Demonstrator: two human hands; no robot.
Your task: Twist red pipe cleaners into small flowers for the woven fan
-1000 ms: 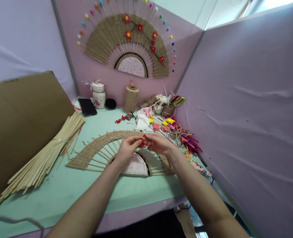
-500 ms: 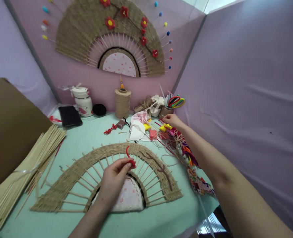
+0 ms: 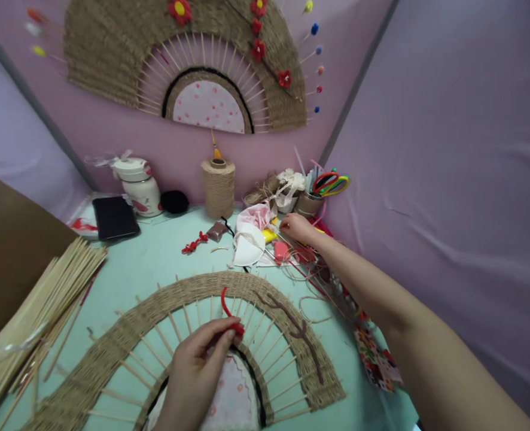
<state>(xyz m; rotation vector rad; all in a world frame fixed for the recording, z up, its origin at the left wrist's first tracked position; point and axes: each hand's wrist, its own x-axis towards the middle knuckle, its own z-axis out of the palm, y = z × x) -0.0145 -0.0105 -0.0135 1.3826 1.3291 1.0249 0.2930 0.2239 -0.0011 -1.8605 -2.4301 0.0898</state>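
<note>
My left hand [image 3: 204,359] pinches a red pipe cleaner [image 3: 225,302], bunched at the fingertips with one curved end sticking up. It is above the woven fan [image 3: 143,305] lying on the table, in front of the fan's pink-dotted half-round centre [image 3: 235,395]. A brown branch shape [image 3: 298,326] runs along the fan's right side. At the back right, my right hand [image 3: 297,228] is over a heap of craft supplies, its fingers bent together near a yellow packet [image 3: 270,236]. What those fingers hold, if anything, is too small to make out.
A twine spool [image 3: 219,188], white bottle [image 3: 142,185], black phone [image 3: 116,218] and pot of scissors [image 3: 310,203] stand or lie at the back. Bundled sticks [image 3: 45,311] lie left. Red flower pieces [image 3: 195,242] are behind the fan. A finished fan [image 3: 107,60] hangs on the wall.
My right hand has moved left across the supplies, toward the yellow packet. My left hand keeps the red pipe cleaner over the fan. The camera view has tilted down and come closer.
</note>
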